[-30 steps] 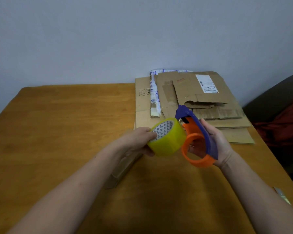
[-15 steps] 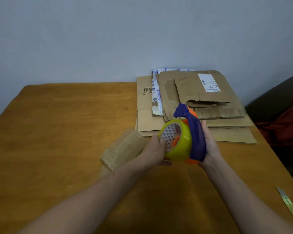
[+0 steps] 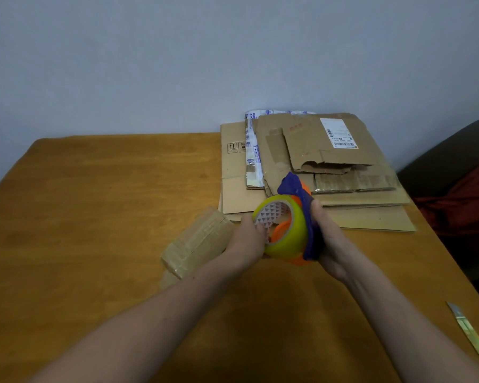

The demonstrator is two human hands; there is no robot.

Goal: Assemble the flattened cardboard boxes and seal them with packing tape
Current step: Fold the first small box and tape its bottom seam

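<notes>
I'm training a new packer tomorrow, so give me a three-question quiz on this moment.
1. True or false: the left hand holds the yellow tape roll.
2. The blue-and-orange dispenser is held by: A) left hand, B) right hand, C) neither.
3. Fill in: the small taped box lies to the ___ of the left hand.
Key: 1 true; 2 B; 3 left.

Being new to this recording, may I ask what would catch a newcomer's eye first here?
The yellow tape roll stands out above the table, gripped by the left hand and sitting over the orange hub of the purple dispenser in the right hand. A stack of flattened cardboard lies at the table's far right, and a small taped box lies beside the left hand.
</notes>
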